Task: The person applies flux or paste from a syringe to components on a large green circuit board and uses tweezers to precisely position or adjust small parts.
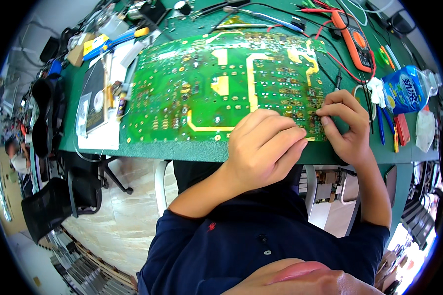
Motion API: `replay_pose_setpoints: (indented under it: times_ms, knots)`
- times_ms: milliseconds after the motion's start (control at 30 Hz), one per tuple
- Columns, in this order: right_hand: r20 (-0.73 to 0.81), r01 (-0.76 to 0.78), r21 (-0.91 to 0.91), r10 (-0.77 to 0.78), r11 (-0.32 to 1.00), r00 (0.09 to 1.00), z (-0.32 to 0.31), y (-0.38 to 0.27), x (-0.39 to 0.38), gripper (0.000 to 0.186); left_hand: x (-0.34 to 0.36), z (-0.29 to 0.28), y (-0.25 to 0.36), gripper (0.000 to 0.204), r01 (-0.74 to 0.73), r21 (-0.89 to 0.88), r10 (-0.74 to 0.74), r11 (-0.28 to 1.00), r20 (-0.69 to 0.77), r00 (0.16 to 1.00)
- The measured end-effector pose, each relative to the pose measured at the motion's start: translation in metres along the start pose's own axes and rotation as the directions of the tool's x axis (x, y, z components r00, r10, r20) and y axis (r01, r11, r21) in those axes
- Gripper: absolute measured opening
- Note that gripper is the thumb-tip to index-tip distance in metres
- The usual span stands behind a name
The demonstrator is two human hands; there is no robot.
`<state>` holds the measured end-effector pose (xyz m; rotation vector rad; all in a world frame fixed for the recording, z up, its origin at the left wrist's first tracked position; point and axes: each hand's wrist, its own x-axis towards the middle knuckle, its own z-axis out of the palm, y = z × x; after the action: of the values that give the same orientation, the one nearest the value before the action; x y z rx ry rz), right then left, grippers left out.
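Note:
A large green circuit board [167,98] with gold-coloured traces and many small parts lies flat on the green work mat. Over its front edge, right of the middle, is my left hand [263,147], its thumb and fingers pressed together. Whatever it may pinch is hidden or too small to name. My right hand [348,129] rests at the board's right end, fingers bent. The thumb and forefinger tips come together low over the small parts there, and I cannot make out anything between them.
An orange multimeter [354,42] with red and black leads lies at the back right. Beyond my right hand are a blue packet [403,91], blue-handled pliers [382,125] and a red object [402,130]. White paper [101,141] with a dark panel lies left; an office chair [59,196] stands below.

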<state>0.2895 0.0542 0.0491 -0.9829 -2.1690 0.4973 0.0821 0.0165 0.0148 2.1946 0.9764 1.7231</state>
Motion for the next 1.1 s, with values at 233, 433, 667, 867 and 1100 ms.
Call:
replay_pose_setpoints:
  times_ms: [233,433,667,867,1100]
  knots:
    - [-0.069,-0.091,0.141,0.101,0.986,0.992,0.011,0.013,-0.014,0.022,-0.005,-0.014,0.008,0.020,0.006,-0.116,-0.023,0.993,-0.147,0.989]
    - [-0.129,-0.141,0.196,0.168,0.971,0.977,0.014,0.022,-0.023,0.034,0.016,-0.118,-0.011,0.018,-0.071,0.407,0.124,0.911,-0.104,0.987]
    - [-0.189,-0.082,0.144,0.109,0.986,0.976,0.016,0.025,-0.023,0.035,0.020,-0.269,-0.078,0.015,0.313,0.766,-0.321,0.562,-0.147,0.936]
    - [-0.148,-0.058,0.062,0.067,0.996,0.987,0.013,0.026,-0.020,0.028,0.013,-0.264,-0.089,0.019,0.322,0.739,-0.573,0.592,0.104,0.813]
    - [-0.171,0.003,0.040,0.004,0.999,0.985,0.013,0.025,-0.019,0.023,0.022,-0.238,-0.107,0.026,0.091,0.764,-0.511,0.638,0.333,0.793]
